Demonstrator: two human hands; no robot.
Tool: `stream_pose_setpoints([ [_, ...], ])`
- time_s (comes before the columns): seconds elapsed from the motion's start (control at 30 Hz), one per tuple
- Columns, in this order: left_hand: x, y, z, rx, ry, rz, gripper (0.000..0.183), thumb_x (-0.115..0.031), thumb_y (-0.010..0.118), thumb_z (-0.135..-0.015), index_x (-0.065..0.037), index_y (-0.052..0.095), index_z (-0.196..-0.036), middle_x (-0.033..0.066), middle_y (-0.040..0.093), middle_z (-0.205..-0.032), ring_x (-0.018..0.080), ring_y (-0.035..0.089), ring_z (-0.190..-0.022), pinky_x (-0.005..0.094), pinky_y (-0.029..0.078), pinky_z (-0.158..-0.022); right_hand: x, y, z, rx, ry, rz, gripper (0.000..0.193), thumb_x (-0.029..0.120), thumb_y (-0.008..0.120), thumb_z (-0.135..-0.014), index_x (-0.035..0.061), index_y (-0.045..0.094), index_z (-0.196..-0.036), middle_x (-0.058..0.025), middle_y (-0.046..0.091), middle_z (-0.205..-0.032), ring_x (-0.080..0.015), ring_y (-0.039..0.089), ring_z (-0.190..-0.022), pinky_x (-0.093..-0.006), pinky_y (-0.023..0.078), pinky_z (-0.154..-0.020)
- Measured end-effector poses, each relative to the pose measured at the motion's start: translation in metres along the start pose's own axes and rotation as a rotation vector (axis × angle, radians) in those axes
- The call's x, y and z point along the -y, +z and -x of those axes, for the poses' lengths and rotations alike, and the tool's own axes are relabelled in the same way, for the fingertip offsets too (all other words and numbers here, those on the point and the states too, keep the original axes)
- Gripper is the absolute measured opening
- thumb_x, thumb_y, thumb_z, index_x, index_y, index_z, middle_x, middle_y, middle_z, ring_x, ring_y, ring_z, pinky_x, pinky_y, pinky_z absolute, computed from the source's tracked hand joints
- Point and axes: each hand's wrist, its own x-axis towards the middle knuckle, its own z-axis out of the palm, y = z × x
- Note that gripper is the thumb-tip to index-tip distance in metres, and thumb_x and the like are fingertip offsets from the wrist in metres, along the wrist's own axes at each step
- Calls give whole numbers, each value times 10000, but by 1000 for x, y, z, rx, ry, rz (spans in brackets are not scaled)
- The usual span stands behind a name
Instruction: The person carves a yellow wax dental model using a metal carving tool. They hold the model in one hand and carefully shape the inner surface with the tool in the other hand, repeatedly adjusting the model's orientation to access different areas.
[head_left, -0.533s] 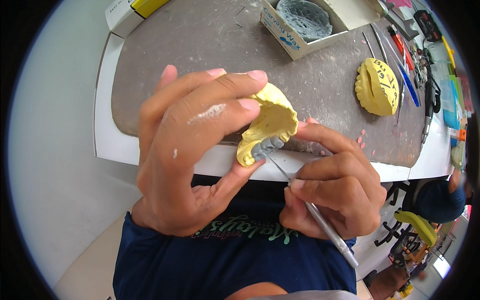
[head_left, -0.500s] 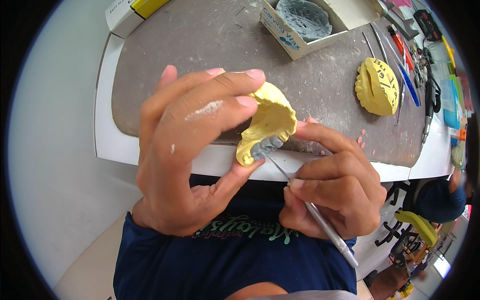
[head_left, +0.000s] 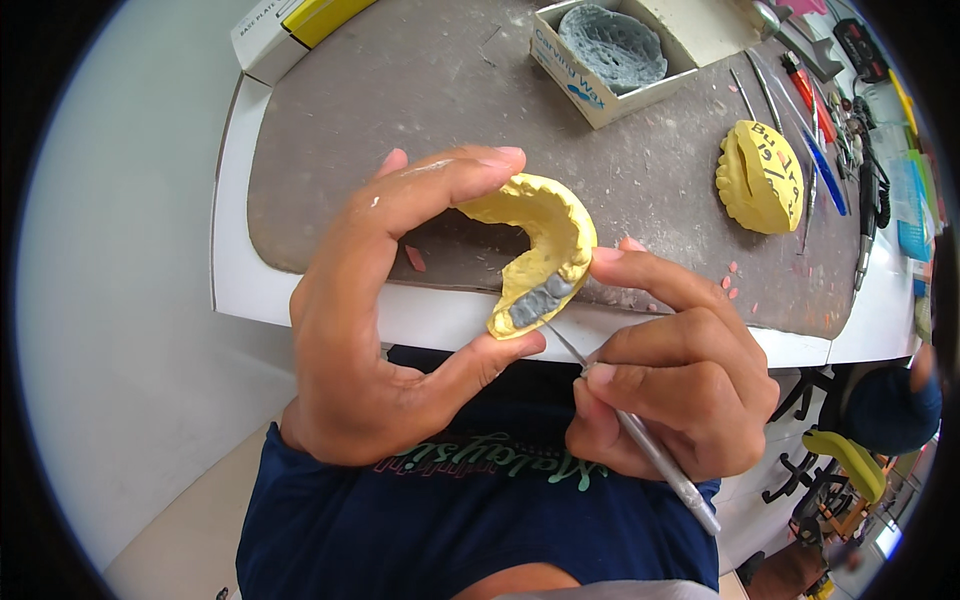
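1. Left grip [head_left: 350, 370] pinches a yellow horseshoe-shaped dental model [head_left: 562, 220], fingertips at its far end, thumb at its near end.
2. Right grip [head_left: 680, 375] pinches a slim metal tool [head_left: 668, 470], forefinger against the model's right edge.
3. The tool's tip is just beside grey teeth [head_left: 541, 302] on the model; contact cannot be told.
4. The model is above the surface's [head_left: 400, 100] near edge; beyond, an open box [head_left: 622, 107] holds grey wax [head_left: 615, 45].
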Motion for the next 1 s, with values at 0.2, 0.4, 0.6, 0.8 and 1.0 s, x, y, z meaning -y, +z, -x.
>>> stream_pose_setpoints([
  [0.2, -2, -1, 0, 13, -27, 38, 758, -230, 862, -657, 9, 483, -1269, 206, 593, -1268, 255, 563, -1187, 424, 249, -1138, 0, -1, 0, -22, -16, -27, 183, 62, 754, -737, 29, 580, -781, -92, 628, -653, -419, 701, -846, -519, 564, -805],
  [0.4, -2, -2, -1, 20, -65, 95, 758, -267, 868, -665, 19, 497, -1261, 212, 592, -1268, 252, 560, -1183, 395, 266, -1130, 1, -3, 1, -15, -7, -64, 194, 38, 760, -718, 22, 585, -800, -102, 632, -674, -434, 691, -892, -532, 550, -841],
  [0.6, -5, -3, 0, 18, -116, 127, 754, -271, 868, -670, 15, 499, -1262, 213, 591, -1269, 257, 561, -1183, 389, 270, -1129, 1, -4, 4, -10, 5, -131, 217, -19, 755, -686, 11, 592, -826, -124, 644, -713, -449, 675, -949, -541, 531, -889],
  [0.8, -4, -3, 0, 18, -90, 132, 746, -259, 867, -665, 13, 502, -1256, 217, 589, -1269, 259, 563, -1183, 392, 267, -1133, 4, -2, 0, -24, -10, -80, 209, -14, 760, -699, 8, 602, -835, -128, 651, -715, -433, 684, -934, -527, 539, -881],
  [1.0, -2, -1, 0, 11, -81, 129, 741, -255, 866, -663, 14, 503, -1251, 217, 588, -1268, 257, 567, -1175, 395, 271, -1134, 4, -1, 0, -17, -4, -44, 214, -1, 774, -701, 11, 606, -834, -121, 655, -713, -423, 689, -923, -523, 546, -868],
])
